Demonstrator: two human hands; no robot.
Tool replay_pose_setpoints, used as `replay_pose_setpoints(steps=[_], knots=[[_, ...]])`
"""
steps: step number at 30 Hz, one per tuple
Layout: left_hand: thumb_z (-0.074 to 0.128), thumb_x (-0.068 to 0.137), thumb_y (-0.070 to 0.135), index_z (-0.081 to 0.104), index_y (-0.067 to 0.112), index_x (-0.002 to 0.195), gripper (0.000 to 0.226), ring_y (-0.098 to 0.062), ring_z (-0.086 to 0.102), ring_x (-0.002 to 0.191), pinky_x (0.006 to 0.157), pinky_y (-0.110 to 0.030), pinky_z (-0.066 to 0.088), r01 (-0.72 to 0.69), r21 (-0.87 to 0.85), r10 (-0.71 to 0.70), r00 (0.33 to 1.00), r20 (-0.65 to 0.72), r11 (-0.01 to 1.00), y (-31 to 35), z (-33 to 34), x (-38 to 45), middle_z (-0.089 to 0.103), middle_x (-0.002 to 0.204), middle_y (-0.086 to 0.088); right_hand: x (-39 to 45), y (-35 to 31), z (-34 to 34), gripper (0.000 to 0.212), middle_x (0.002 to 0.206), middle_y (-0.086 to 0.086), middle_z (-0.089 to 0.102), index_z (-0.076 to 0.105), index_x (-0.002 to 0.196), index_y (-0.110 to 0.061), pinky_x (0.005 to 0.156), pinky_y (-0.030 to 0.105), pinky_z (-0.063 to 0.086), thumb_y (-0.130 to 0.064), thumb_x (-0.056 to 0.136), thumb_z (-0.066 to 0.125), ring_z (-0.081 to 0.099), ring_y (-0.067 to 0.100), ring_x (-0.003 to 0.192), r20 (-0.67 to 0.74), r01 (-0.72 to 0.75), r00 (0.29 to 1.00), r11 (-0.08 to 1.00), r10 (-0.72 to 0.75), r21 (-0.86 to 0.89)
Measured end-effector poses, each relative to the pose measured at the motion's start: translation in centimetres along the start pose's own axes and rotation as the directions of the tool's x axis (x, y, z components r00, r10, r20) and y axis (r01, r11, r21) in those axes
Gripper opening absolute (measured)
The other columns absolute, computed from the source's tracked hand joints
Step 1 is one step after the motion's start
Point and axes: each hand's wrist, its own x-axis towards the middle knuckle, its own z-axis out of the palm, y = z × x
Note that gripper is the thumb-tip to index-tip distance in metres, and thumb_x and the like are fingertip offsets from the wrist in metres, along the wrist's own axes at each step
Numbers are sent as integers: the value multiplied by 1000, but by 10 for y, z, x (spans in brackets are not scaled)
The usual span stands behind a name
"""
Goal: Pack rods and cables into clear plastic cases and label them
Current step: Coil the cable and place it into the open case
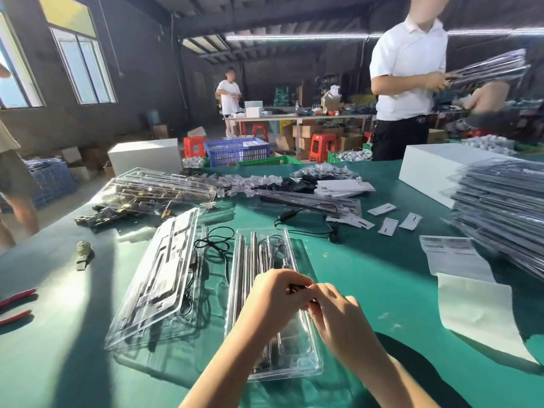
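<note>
Both hands meet over the near half of the open clear plastic case [266, 293], which lies on the green surface [368, 275] with its long axis running straight away from the person. The left hand [272, 294] and the right hand [334, 310] have their fingers [294, 282] curled together, pinching a small dark piece, probably the end of a thin black cable [295, 289]; most of it is hidden by the fingers. The case's moulded channels lie directly beneath and beyond the fingers, so the coming move is likely a short drop downward, with both hands equally near.

Silvery metal rods [250, 260] already sit lengthwise in the case beyond the fingers, with a coil of thin wire beside them. To the left of the fingers, tilted, lies a second clear plastic case [164, 275] with loose black cable [216, 241] next to it. To the right, well apart, lies a white barcode label sheet [453, 254].
</note>
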Motion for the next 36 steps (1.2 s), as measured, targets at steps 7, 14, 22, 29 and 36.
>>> replay_pose_setpoints(steps=[7, 14, 22, 29, 36], knots=[[73, 83, 19, 78, 24, 78, 8, 0, 66, 56, 58, -19, 57, 76, -63, -87, 977, -196, 995, 2, 10, 0, 70, 62, 11, 7, -3, -13, 20, 67, -7, 61, 70, 83, -15, 56, 34, 43, -34, 89, 64, 53, 21, 63, -158, -4, 987, 988, -20, -152], [78, 77, 31, 55, 16, 130, 60, -13, 71, 80, 77, -36, 59, 222, -185, -220, 975, 29, 957, -4, -1, 2, 72, 101, 2, 6, 5, -7, 28, 67, -2, 60, 66, 75, -13, 56, 29, 44, -33, 92, 54, 51, 17, 60, -64, -124, 989, 986, 132, 115], [80, 62, 57, 34, 13, 135, 96, -26, 45, 109, 94, -47, 48, -121, 680, -260, 864, 430, 723, 16, 16, -24, 38, 122, -6, 10, 29, 4, 31, 67, -2, 63, 75, 81, -7, 53, 25, 32, -29, 95, 59, 50, 16, 61, 82, -566, 810, 737, 581, 370], [79, 73, 33, 69, 24, 97, 27, -15, 54, 108, 85, -27, 44, -196, 465, -79, 858, 508, 863, 10, 9, -15, 49, 127, -3, 9, 38, -1, 34, 39, -4, 39, 71, 77, -11, 43, 21, 26, -35, 96, 55, 35, 15, 45, 142, -639, 751, 658, 645, 399], [67, 86, 37, 68, 21, 90, 16, 1, 34, 131, 102, -9, 25, -203, 255, 103, 928, 357, 945, -17, 15, -26, 41, 144, 3, 11, 45, -6, 34, 33, -9, 39, 68, 70, -20, 42, 20, 25, -38, 96, 54, 35, 8, 41, 187, -670, 730, 634, 658, 386]])
